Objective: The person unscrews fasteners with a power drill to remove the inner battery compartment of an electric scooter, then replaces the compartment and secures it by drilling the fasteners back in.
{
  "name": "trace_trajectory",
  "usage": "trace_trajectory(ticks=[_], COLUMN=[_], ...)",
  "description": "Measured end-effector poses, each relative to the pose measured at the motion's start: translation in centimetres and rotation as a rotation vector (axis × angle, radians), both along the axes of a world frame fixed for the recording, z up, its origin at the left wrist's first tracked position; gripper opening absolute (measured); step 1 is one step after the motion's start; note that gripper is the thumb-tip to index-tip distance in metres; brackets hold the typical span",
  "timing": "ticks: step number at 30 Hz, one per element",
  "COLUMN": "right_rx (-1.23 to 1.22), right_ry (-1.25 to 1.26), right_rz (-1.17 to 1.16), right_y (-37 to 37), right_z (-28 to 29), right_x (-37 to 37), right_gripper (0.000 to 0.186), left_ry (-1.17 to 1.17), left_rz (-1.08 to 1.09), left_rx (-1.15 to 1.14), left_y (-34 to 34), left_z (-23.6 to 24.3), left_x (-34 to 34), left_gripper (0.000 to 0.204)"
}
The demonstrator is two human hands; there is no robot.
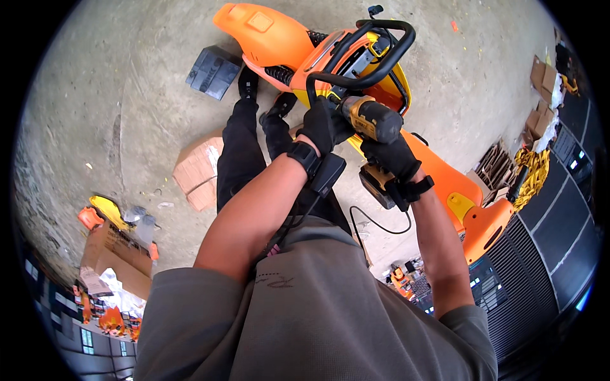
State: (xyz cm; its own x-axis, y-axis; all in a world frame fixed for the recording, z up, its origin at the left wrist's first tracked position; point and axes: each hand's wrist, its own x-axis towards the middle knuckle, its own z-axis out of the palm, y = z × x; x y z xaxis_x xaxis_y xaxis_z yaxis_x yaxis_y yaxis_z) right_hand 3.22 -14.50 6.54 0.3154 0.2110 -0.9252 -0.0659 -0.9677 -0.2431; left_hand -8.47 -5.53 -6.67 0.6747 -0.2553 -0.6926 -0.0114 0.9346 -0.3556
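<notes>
My right hand (393, 157), in a black glove, is closed round the grip of a yellow and black cordless drill (375, 120). The drill's nose points away to the left, toward a black tubular bar (365, 82) on an orange and yellow scooter-like vehicle (260, 32). My left hand (322, 127), also gloved, is closed beside the drill's nose, under the near end of that bar. What its fingers hold is hidden by the glove and the drill. The drill's battery (376, 186) hangs below my right hand.
A dark grey box (214, 72) stands by my feet, with a brown carton (198, 171) nearer on the left. Another open carton (121, 254) lies farther left. Flattened cardboard (495, 168) and yellow parts (534, 174) are piled at right. A black cable (381, 228) loops below my right wrist.
</notes>
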Motion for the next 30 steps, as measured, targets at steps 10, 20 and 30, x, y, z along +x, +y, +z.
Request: trace_trajectory(ticks=[10, 20, 30], right_rx=[0.248, 0.403, 0.509], right_ry=[-0.038, -0.164, -0.268], right_rz=[-0.060, 0.280, 0.618], right_y=[-0.6, -3.6, -3.8], right_z=[-0.6, -2.8, -0.4], right_x=[-0.5, -0.8, -1.7], right_gripper=[0.028, 0.048, 0.040], left_ry=[0.086, -0.242, -0.120], left_rz=[-0.216, -0.793, -0.466], left_rx=[0.079, 1.586, 0.874], left_y=[0.6, 0.8, -0.4], left_z=[0.0, -0.1, 0.3], left_x=[-0.8, 0.2, -0.5], left_gripper=[0.060, 0.019, 0.032])
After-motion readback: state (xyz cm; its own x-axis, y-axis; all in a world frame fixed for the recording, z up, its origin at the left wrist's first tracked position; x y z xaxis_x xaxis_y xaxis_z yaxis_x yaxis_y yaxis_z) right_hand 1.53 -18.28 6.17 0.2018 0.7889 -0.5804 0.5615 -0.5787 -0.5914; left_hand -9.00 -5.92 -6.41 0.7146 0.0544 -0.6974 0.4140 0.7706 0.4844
